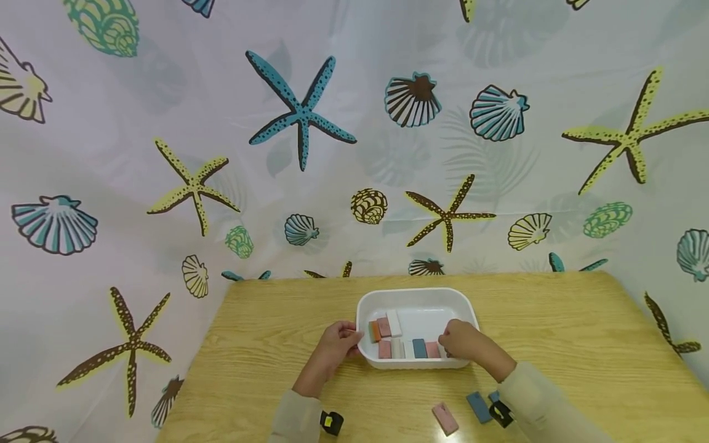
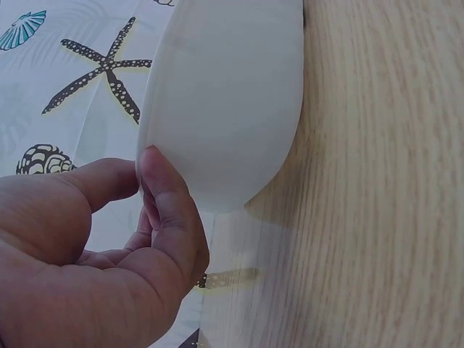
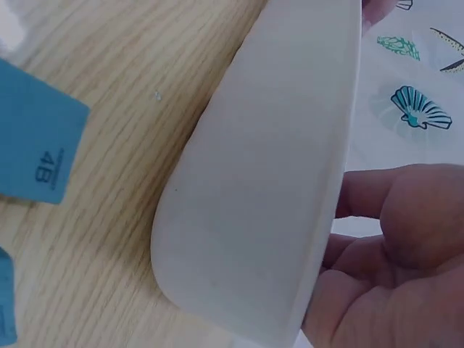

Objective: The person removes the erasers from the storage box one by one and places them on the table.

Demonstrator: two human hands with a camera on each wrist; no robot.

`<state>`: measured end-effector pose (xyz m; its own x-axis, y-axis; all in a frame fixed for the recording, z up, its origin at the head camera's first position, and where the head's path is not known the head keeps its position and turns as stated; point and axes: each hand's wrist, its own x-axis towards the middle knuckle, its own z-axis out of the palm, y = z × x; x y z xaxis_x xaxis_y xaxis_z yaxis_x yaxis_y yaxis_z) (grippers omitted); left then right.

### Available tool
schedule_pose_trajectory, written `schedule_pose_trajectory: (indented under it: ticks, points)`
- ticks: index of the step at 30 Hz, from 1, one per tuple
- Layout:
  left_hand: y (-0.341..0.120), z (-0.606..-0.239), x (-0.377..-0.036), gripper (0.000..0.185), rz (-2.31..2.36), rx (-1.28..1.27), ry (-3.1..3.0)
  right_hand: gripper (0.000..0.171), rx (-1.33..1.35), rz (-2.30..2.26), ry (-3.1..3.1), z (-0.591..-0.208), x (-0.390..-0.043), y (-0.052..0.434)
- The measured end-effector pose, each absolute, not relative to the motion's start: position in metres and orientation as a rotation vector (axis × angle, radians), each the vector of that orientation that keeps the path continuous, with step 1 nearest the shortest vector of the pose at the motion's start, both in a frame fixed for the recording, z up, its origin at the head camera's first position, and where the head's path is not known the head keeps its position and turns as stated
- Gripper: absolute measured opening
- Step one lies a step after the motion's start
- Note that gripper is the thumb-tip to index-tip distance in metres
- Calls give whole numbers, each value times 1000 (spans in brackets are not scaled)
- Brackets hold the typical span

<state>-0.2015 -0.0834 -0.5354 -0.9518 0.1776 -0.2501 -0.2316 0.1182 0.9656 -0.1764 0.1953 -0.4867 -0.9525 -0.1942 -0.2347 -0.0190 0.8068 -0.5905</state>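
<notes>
A white plastic tray [image 1: 412, 363] with rounded corners stands on the table, with two groups of erasers inside. My left hand [image 1: 339, 339] pinches the tray's left rim, thumb on one side and fingers on the other. Over the tray's right end, my right hand [image 1: 464, 340] reaches inside with curled fingers. Its fingertips are beside a pink eraser [image 1: 432, 349] at the right end of the front row; the tray wall hides them in the right wrist view, and I cannot tell what they hold. A blue eraser [image 1: 419, 348] and a white eraser [image 1: 393, 322] also lie inside.
In front of the tray lie a loose pink eraser [image 1: 445, 419] and a blue eraser [image 1: 478, 407]. Another blue eraser [image 1: 494, 397] is partly hidden by the right wrist's black camera [image 1: 501, 413]. A seashell-print curtain [image 1: 354, 154] hangs behind the wooden table [image 1: 277, 320].
</notes>
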Motion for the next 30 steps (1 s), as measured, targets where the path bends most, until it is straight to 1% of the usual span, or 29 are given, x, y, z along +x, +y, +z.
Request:
schedule_pose_trajectory:
  ticks: [4,8,12,17,25,30]
  points:
    - [-83,-535,-202,33,1910,-49,2100,21,-90,-869,2662,-489,-183,191]
    - [-83,-535,-201,33,1916,-22,2085,19,-39,-957,2630,-497,-186,188]
    - [-83,-535,-200,34,1915,-24,2077,21,-25,-1025,2639,-505,-188,185]
    - [-84,-533,-200,34,1936,-25,2050,17,-20,-1040,2675,-509,-187,181]
    - [-82,-514,-193,33,1924,-14,2042,17,-76,-1011,2732,-516,-189,177]
    - [-84,-527,-199,33,1936,-13,2038,18,-74,-979,2742,-515,-190,174]
